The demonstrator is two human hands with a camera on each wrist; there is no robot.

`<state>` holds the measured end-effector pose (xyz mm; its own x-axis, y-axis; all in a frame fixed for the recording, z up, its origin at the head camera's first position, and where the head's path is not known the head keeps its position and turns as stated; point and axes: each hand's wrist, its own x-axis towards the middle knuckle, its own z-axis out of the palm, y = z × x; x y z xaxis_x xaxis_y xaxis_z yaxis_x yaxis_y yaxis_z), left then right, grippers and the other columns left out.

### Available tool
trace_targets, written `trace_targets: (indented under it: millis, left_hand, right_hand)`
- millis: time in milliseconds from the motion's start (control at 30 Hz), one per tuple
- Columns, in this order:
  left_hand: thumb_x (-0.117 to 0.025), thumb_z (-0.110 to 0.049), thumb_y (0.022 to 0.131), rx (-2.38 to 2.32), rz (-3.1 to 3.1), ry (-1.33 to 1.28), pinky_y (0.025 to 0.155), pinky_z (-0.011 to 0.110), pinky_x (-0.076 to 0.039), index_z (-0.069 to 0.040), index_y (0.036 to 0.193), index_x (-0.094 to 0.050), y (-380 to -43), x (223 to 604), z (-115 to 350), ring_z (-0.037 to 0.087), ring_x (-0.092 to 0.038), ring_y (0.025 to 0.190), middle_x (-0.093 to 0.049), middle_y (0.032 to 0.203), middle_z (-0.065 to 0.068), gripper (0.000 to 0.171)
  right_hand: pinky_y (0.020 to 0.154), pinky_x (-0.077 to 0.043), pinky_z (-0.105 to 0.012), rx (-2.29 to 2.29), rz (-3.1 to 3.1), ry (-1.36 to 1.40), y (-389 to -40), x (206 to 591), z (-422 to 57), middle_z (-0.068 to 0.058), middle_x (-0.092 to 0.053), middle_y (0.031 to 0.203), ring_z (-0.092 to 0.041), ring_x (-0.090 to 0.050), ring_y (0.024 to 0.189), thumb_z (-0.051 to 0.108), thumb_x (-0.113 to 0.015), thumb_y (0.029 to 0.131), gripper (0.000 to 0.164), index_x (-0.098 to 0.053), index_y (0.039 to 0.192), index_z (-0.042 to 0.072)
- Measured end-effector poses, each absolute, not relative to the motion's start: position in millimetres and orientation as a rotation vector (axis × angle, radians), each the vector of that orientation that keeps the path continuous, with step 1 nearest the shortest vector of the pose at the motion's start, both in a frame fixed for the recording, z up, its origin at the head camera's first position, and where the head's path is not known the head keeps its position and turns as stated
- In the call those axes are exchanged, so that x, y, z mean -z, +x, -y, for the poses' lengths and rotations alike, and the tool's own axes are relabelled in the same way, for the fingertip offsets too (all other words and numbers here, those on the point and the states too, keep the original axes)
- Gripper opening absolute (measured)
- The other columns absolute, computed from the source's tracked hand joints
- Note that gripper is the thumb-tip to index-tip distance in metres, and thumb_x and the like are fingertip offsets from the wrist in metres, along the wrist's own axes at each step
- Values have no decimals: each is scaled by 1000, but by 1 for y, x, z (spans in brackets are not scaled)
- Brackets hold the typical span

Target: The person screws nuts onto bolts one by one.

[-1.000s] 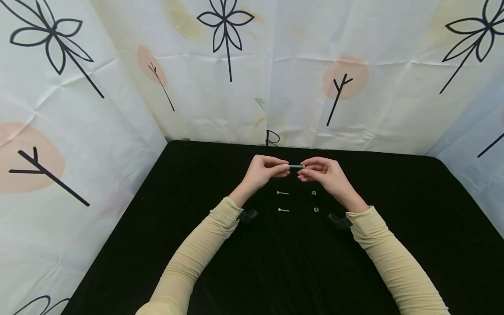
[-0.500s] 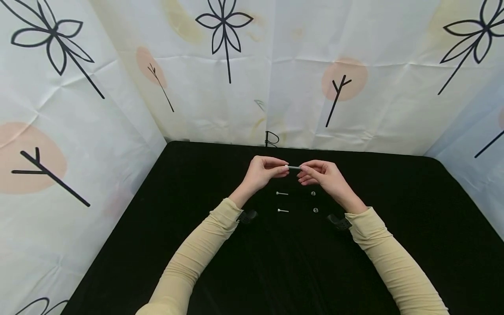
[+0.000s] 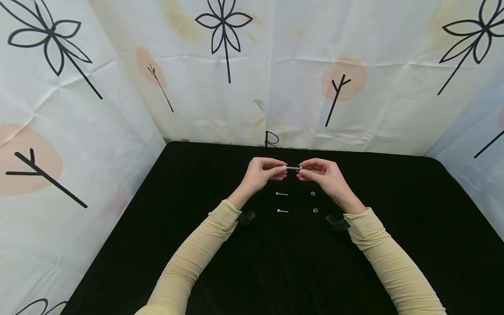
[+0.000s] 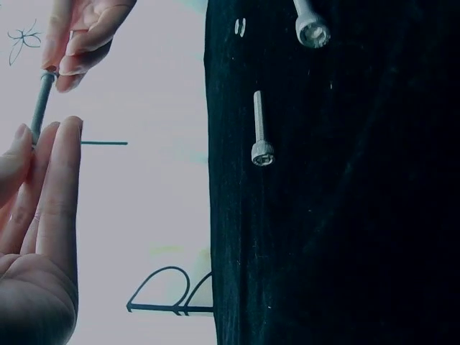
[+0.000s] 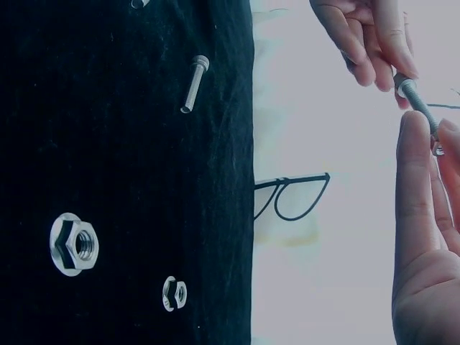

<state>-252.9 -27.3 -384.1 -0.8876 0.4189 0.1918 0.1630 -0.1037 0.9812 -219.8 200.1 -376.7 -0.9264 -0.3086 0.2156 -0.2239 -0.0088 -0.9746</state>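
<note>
The left hand (image 3: 260, 173) pinches a slim, silver metal bolt (image 3: 293, 168) by its head — the right hand (image 3: 323, 176) pinches a small, shiny metal nut (image 5: 438, 149) at its tip.

left wrist | held bolt (image 4: 42, 104) — lower end hidden | nearer bolt (image 4: 312, 29) — cropped
</note>
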Motion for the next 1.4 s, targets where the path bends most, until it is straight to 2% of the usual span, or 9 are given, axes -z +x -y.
trace_targets:
  millis: [167, 367, 500, 600, 733, 900, 1133, 1267, 1400]
  left_hand:
    - [-68, -1, 87, -2135, -1896, 622, 77, 38, -59, 12, 104, -68, -253, 385, 27, 25, -71, 82, -70, 94, 19, 22]
    - [-68, 0, 86, -2127, -1897, 609, 78, 37, -59, 13, 105, -66, -252, 384, 29, 25, -70, 85, -70, 96, 19, 23]
    - [-68, -2, 87, -2135, -1927, 612, 77, 37, -59, 12, 104, -67, -251, 384, 29, 25, -70, 84, -70, 94, 19, 22]
    - [-69, -2, 86, -2151, -1925, 613, 77, 37, -59, 11, 103, -68, -251, 385, 29, 25, -71, 83, -70, 93, 19, 21]
    - [-69, -1, 86, -2151, -1919, 632, 77, 38, -59, 11, 103, -68, -252, 385, 29, 25, -71, 83, -70, 93, 19, 21]
    - [-69, -1, 86, -2147, -1913, 618, 77, 38, -59, 12, 103, -67, -252, 384, 29, 25, -71, 82, -70, 92, 19, 21]
    - [-69, -2, 87, -2169, -1871, 598, 77, 38, -59, 15, 105, -65, -252, 383, 29, 25, -71, 83, -70, 93, 20, 25]
    - [-68, 0, 87, -2180, -1850, 604, 78, 39, -59, 17, 105, -64, -253, 382, 28, 25, -71, 82, -70, 92, 20, 26]
    - [-68, 0, 87, -2180, -1857, 599, 77, 39, -59, 16, 105, -65, -254, 381, 28, 25, -71, 82, -70, 92, 20, 24]
  right_hand:
    - [80, -58, -37, 2082, -2209, -512, -219, 376, -198, -30, -64, 103, -22, -69, 86, 11, -62, 94, 33, -57, 114, -15]
    - [80, -58, -38, 2068, -2164, -422, -218, 376, -198, -22, -68, 98, -23, -69, 83, 17, -63, 94, 39, -56, 116, -15]
    - [85, -55, -42, 2073, -2114, -466, -218, 376, -200, -26, -63, 107, -23, -68, 90, 11, -62, 94, 40, -51, 124, -13]
    - [87, -54, -45, 2071, -2114, -507, -218, 376, -200, -29, -61, 109, -23, -68, 91, 6, -62, 93, 38, -51, 124, -12]
    - [79, -58, -39, 2037, -2174, -471, -218, 374, -198, -29, -64, 101, -22, -69, 83, 11, -63, 94, 33, -56, 116, -13]
    - [74, -60, -35, 2000, -2192, -445, -219, 373, -197, -30, -62, 100, -24, -68, 82, 22, -58, 98, 41, -54, 118, -14]
    - [84, -56, -44, 2053, -2160, -579, -219, 373, -200, -28, -61, 107, -32, -66, 93, 8, -61, 95, 34, -53, 120, -12]
    - [78, -59, -36, 2017, -2198, -507, -220, 372, -198, -21, -66, 98, -26, -68, 86, 17, -60, 97, 32, -58, 113, -11]
    - [75, -59, -32, 2027, -2166, -443, -221, 372, -198, -23, -64, 100, -25, -67, 85, 24, -55, 99, 39, -55, 118, -10]
